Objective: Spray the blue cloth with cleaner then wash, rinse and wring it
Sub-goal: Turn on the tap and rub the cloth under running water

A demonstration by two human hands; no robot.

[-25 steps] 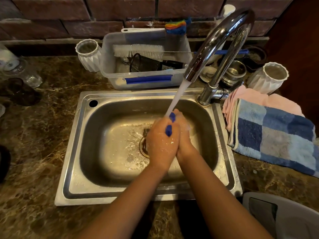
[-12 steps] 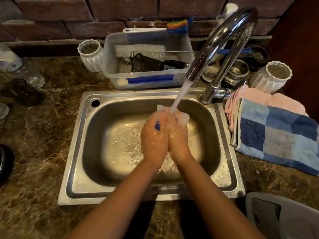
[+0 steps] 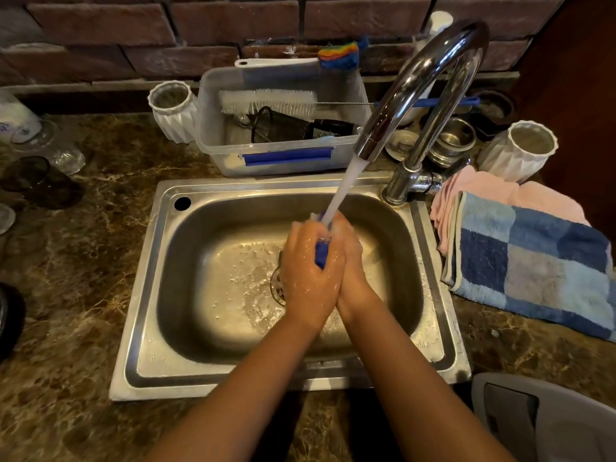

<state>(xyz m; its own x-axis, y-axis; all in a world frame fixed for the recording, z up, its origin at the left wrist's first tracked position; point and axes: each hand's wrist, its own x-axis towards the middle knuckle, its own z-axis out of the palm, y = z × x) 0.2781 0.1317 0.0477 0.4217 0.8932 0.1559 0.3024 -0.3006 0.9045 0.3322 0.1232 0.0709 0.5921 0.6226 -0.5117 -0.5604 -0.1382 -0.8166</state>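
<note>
Over the steel sink (image 3: 146, 295), my left hand (image 3: 308, 271) and my right hand (image 3: 351, 261) are pressed together around the blue cloth (image 3: 322, 253). Only a narrow blue strip of the cloth shows between my palms; the rest is hidden. Water runs from the chrome tap (image 3: 416, 81) straight onto the top of my hands. Both hands are wet, and water pools around the drain below them.
A clear plastic tub (image 3: 213, 135) with a brush and strainer stands behind the sink. White ribbed cups (image 3: 173, 111) (image 3: 520, 151) sit at either side. A blue checked towel (image 3: 533, 265) over a pink cloth (image 3: 493, 191) lies on the right counter. Glassware is far left.
My pressed hands have shifted back and forth under the stream, rubbing the cloth. A longer strip of blue shows between my palms now than half a second ago.
</note>
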